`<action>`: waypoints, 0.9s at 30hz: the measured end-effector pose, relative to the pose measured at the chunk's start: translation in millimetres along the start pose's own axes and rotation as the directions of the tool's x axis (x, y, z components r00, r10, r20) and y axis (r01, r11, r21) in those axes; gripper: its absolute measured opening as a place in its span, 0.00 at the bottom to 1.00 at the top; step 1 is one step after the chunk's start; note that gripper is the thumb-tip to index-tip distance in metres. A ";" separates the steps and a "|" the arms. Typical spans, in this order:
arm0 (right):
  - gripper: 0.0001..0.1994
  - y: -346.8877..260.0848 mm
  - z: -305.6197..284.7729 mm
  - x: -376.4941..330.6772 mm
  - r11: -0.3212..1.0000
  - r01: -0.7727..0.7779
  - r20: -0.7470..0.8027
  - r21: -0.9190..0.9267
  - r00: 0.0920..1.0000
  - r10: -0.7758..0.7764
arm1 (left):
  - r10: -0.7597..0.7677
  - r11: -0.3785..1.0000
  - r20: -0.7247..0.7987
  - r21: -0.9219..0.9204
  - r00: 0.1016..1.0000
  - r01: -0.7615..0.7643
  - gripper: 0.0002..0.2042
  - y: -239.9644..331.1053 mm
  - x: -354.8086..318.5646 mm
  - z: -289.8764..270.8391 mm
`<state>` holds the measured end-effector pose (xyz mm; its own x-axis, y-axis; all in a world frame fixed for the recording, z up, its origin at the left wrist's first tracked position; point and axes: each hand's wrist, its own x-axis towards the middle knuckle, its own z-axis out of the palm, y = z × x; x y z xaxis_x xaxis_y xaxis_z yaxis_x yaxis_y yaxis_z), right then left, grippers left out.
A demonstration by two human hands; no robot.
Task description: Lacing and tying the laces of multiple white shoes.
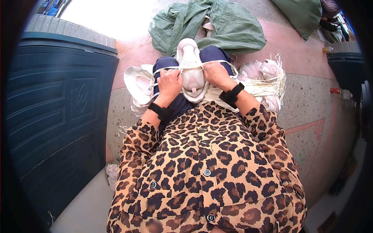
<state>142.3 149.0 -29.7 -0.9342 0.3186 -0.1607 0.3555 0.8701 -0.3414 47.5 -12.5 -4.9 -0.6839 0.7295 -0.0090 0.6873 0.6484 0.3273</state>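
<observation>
A white and pale pink sneaker (189, 54) rests between my knees, its toe pointing away and its padded tongue toward me. A white shoelace (220, 61) runs across it and loops out over both knees. At the shoe's left side my left hand (169, 83) is closed, pinching the lace near the eyelets. On the right side my right hand (217, 73) pinches the lace at the matching edge. The fingertips of both hands are partly hidden. Pale shoe pieces (138, 85) lie beside my left knee.
A large green woven sack (241, 33) lies beyond my knees, open, with pale shoes inside. To the right are more pale pink shoes (264, 70) and a bundle of cream laces (278, 87). A dark blue metal door (58, 105) stands at left. Another green sack (301, 15) is far right.
</observation>
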 end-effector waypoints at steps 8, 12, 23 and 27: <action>0.06 7.7 8.8 -6.2 0.844 0.007 -0.202 0.537 0.972 0.120 | 0.319 0.946 -0.092 0.093 0.943 -0.311 0.10 25.3 38.3 9.3; 0.06 -0.6 1.9 -2.8 0.940 0.262 -0.392 0.219 0.906 -0.162 | 0.375 0.890 0.118 0.231 0.919 -0.393 0.07 27.4 62.5 14.5; 0.03 -23.1 -65.0 2.0 0.875 0.484 -0.437 0.018 0.791 -0.428 | 0.025 0.663 0.351 -0.707 0.936 0.247 0.07 7.7 87.4 3.7; 0.06 -16.4 -200.2 -25.7 0.537 0.723 -0.781 0.435 0.599 -0.173 | 0.203 0.784 0.415 -0.611 0.887 0.107 0.08 29.1 93.8 15.4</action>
<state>154.3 201.9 165.3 -0.6458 0.3342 0.6865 -0.4708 0.5335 -0.7027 7.0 78.1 -10.7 -0.3656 0.8689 -0.3337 0.3164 0.4532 0.8334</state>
